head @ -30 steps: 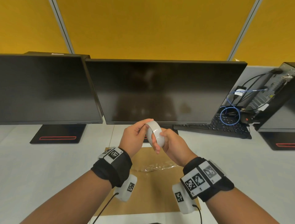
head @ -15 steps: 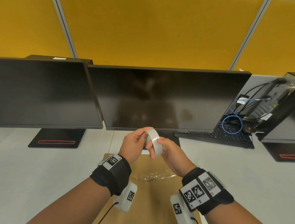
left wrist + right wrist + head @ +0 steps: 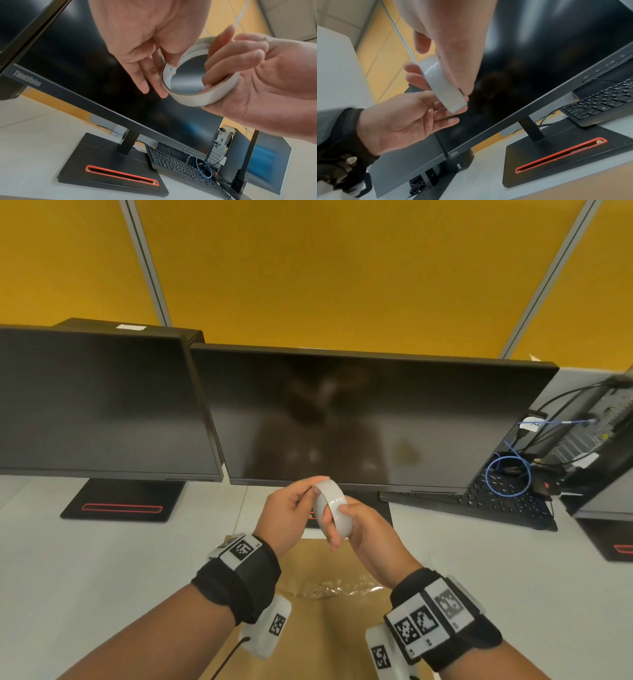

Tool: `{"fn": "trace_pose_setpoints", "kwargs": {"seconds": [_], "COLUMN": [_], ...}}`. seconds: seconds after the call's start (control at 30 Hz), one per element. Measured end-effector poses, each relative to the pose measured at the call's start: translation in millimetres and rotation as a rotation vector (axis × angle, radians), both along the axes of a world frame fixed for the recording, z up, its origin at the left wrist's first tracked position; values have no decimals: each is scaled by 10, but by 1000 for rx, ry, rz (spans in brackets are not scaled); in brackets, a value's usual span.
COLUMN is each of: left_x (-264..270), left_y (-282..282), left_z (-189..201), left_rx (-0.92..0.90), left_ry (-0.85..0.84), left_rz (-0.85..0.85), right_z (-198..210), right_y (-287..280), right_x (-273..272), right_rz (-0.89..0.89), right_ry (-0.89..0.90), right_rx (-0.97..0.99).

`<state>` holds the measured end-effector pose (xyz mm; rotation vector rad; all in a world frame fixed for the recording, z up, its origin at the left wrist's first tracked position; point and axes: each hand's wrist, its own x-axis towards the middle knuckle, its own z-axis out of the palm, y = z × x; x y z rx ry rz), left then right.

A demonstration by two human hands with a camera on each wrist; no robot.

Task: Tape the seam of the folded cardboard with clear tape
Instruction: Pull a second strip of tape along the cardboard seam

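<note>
Both hands hold a white roll of clear tape (image 3: 334, 506) in the air in front of the middle monitor. My left hand (image 3: 317, 491) pinches the roll's rim, thumb inside the core and fingers outside, as the left wrist view shows on the roll (image 3: 197, 86). My right hand (image 3: 337, 525) grips the other side with fingers curled through the core. In the right wrist view the roll (image 3: 441, 83) shows edge-on. The brown folded cardboard (image 3: 325, 631) lies flat on the desk below my wrists, with a crumpled strip of clear tape (image 3: 339, 589) across it.
Two dark monitors (image 3: 359, 419) (image 3: 99, 402) stand close behind the hands, their black bases (image 3: 123, 501) on the white desk. A black keyboard (image 3: 496, 505) and a computer tower (image 3: 596, 440) with blue cables sit at the right.
The head view has tipped upward, so less cardboard shows. Both hands have kept the roll in the same place, turning it slightly between the fingers.
</note>
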<state>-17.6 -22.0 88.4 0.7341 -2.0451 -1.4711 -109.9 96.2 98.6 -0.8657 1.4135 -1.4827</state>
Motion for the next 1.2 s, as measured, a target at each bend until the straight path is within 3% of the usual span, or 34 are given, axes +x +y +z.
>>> {"fn": "trace_pose_setpoints", "kwargs": {"seconds": [0.4, 0.63, 0.8, 1.2], "left_x": [8, 19, 57, 123], "left_y": [39, 28, 38, 38], "left_z": [17, -9, -42, -140], "left_rx": [-18, -40, -62, -72], "left_ry": [-6, -8, -50, -105], "left_rz": [2, 22, 13, 7], "right_z": [2, 23, 44, 77], "right_y": [-8, 36, 62, 87], "right_x": [-57, -14, 25, 94], "right_rz": [74, 34, 62, 90], "right_ry": [-109, 99, -46, -45], "right_rx": [-5, 13, 8, 34]}}
